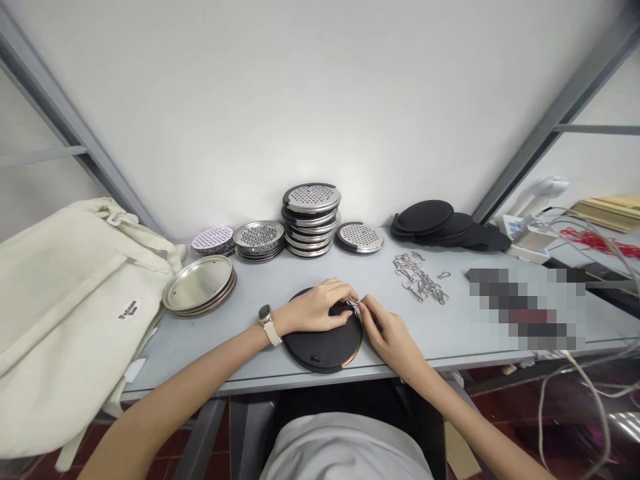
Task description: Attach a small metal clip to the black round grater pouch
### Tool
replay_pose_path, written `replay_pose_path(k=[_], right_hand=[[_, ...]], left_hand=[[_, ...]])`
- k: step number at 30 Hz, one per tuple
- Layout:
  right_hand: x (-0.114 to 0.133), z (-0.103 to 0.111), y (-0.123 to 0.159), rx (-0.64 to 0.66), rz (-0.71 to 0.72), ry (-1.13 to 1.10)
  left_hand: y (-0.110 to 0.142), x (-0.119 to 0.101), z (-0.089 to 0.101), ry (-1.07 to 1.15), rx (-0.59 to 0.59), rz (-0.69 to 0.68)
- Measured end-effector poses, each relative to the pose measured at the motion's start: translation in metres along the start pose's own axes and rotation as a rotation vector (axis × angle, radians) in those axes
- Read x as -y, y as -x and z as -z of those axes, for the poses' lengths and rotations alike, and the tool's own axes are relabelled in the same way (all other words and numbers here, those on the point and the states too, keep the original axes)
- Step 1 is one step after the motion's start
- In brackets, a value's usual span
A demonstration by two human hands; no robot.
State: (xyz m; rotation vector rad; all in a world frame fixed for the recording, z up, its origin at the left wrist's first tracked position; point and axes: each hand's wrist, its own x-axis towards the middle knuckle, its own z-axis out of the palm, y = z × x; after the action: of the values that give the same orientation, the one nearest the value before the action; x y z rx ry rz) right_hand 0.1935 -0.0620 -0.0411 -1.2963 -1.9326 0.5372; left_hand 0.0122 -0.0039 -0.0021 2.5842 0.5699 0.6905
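A round black disc point(320, 350) with a strip of shiny metal at its lower right rim lies on the table in front of me. Over its upper part reaches my left hand point(323, 305), its thumb and fingers closing on a small metal clip point(355, 305) at the disc's right edge. From the right, my right hand point(383, 327) pinches the same clip between thumb and fingertips. The clip is mostly covered by fingers, so its exact shape is hard to see. A loose pile of silver clips with rings point(423, 280) lies right of my hands.
Behind stand a tall stack of perforated metal discs point(313, 220), a single one point(361, 238), and grater plates point(259, 237). Plain metal lids point(200, 283) sit left, beside a cream bag point(85, 320). Black covers point(425, 217) and white cables point(590, 393) are at right.
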Motion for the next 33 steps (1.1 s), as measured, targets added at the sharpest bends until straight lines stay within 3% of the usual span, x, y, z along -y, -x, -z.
replay_pose_path(k=[10, 33], right_hand=[[0.0018, -0.0030, 0.0006, 0.055, 0.018, 0.080], [0.0011, -0.0042, 0.0023, 0.034, 0.011, 0.066]], left_hand=[[0.0003, 0.0005, -0.0001, -0.036, -0.007, -0.009], [0.0006, 0.0006, 0.0003, -0.047, 0.019, -0.018]])
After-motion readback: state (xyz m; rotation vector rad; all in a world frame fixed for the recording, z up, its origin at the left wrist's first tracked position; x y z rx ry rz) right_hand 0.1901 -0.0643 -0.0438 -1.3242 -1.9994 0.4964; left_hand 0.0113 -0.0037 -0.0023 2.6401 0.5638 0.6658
